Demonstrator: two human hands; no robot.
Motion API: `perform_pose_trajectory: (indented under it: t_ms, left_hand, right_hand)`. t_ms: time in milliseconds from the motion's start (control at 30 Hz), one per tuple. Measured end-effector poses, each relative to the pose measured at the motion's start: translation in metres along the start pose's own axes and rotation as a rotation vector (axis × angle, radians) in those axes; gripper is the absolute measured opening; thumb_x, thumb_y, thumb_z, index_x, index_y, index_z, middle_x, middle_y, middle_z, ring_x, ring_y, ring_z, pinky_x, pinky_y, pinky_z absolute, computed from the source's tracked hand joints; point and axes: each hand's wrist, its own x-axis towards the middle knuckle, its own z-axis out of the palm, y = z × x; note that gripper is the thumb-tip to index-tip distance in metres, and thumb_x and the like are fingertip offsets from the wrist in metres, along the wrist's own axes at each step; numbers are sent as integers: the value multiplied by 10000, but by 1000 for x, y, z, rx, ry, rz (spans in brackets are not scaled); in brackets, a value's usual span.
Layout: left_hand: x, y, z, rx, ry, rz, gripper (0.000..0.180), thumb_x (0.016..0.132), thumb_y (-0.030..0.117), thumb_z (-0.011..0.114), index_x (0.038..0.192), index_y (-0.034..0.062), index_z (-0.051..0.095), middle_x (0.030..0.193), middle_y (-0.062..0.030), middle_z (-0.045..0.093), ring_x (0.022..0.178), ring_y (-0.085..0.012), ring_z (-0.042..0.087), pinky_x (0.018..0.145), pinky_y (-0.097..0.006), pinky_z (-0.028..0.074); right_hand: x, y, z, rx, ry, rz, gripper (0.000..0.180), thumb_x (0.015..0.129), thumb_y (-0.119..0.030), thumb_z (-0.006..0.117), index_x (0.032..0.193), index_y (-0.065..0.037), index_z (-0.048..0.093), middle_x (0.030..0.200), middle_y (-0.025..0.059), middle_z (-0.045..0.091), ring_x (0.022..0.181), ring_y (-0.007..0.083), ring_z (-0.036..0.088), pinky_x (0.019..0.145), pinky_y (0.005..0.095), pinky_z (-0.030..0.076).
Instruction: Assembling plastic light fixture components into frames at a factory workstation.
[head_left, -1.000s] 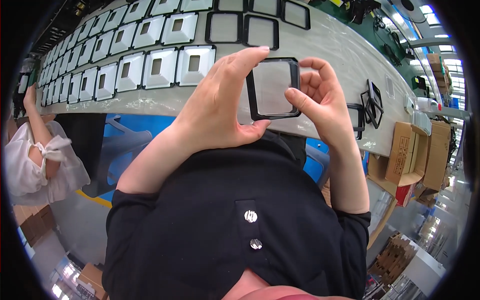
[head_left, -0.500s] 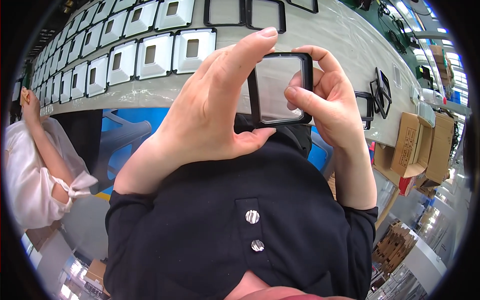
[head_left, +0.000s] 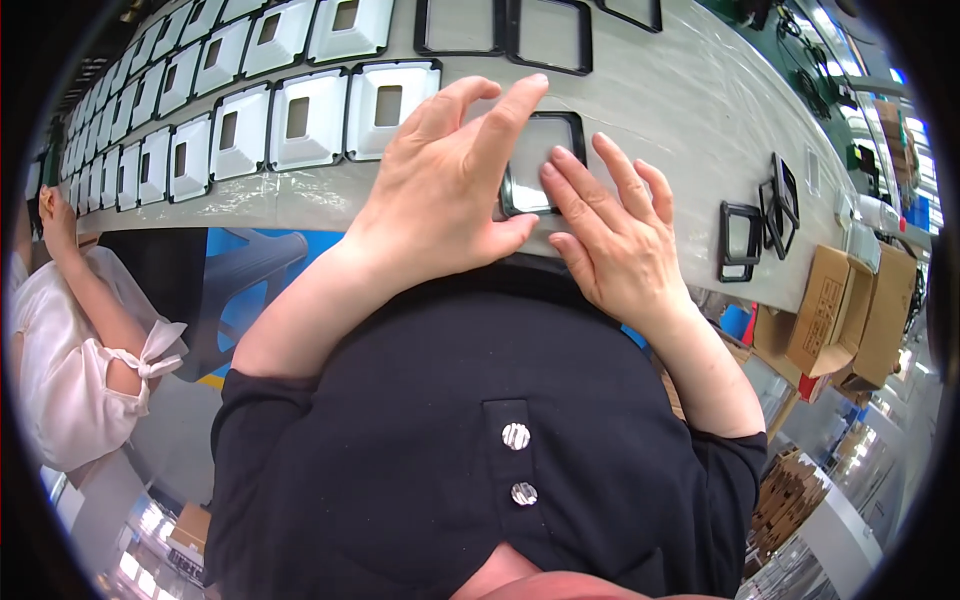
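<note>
Grip: a square black frame (head_left: 540, 165) is pinned flat on the grey table (head_left: 690, 110), pressed from both sides rather than lifted.
Left hand (head_left: 440, 190): laid over the frame's 9 o'clock edge, thumb under the lower corner, index finger stretched across the top.
Right hand (head_left: 610, 235): fingers spread flat on the frame's 4 o'clock corner.
Frame looks: thin dark rim, rounded corners, pale glossy pane inside, partly hidden by fingers.
Frame spot: near table edge, dead centre.
At 10 o'clock: rows of white square trays (head_left: 300, 115) with small cut-outs.
At 12 o'clock: empty black frames (head_left: 500, 30) lined up.
At 3 o'clock: loose black frames (head_left: 755, 225), cardboard boxes (head_left: 830, 310) past those.
At 8 o'clock: a person in a white top (head_left: 70, 350).
</note>
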Motion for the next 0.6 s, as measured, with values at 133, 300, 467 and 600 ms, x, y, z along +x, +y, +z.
perform_pose_trajectory:
  t_ms: [133, 300, 467, 600]
  left_hand:
    - [2, 3, -3, -20, -30, 12, 851, 581, 191, 799, 1328, 87, 406, 1232, -74, 562, 1170, -255, 443, 982, -379, 343]
    - [11, 4, -5, 218, -105, 102, 565, 678, 318, 751, 1157, 81, 567, 1325, -114, 482, 1236, -310, 393, 1004, -447, 292]
    - [15, 9, -24, 427, -105, 59, 481, 686, 231, 723, 1099, 23, 593, 1381, -195, 408, 1301, -336, 321, 1025, -447, 269]
    - [26, 8, -26, 535, -106, 4, 499, 698, 184, 703, 1158, 36, 578, 1480, -147, 288, 1355, -303, 254, 1063, -434, 231]
  right_hand:
    - [-1, -3, 2, -56, 46, 20, 419, 850, -305, 588, 1223, -113, 588, 1326, 17, 523, 1330, 238, 362, 1101, 512, 135]
    - [12, -1, 12, 63, 134, 56, 422, 826, -264, 608, 1194, -58, 593, 1250, 66, 570, 1314, 268, 372, 1105, 525, 147]
    - [19, 47, -27, 178, 448, 32, 304, 873, -196, 586, 1158, -94, 606, 1230, 112, 583, 1213, 303, 488, 1011, 428, 369]
    - [-20, 169, -79, -64, 665, 386, 230, 892, -150, 560, 1073, -39, 649, 1117, 169, 631, 1037, 313, 600, 895, 366, 479]
